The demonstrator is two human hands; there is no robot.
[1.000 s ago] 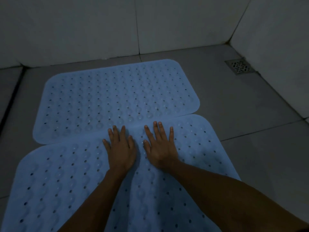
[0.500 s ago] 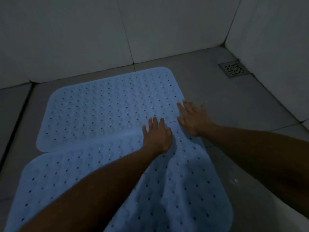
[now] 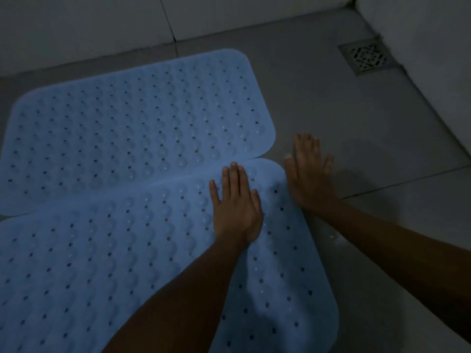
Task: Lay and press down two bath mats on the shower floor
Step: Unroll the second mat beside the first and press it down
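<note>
Two light blue bath mats with rows of small holes lie on the grey tiled shower floor. The far mat point(image 3: 132, 133) lies flat near the back wall. The near mat point(image 3: 102, 263) overlaps the far mat's front edge. My left hand point(image 3: 235, 207) presses flat, fingers straight, on the near mat's far right corner. My right hand point(image 3: 309, 174) lies flat with spread fingers on the bare floor tile just right of that corner, off the mat.
A square metal drain grate point(image 3: 367, 58) sits in the floor's far right corner. White tiled walls point(image 3: 84, 29) close the back and right side. Bare grey floor point(image 3: 369, 138) stretches right of the mats.
Both hands slid rightward from the near mat's middle to its far right corner. My right hand went off the mat's edge onto the floor tile. The view followed them to the right.
</note>
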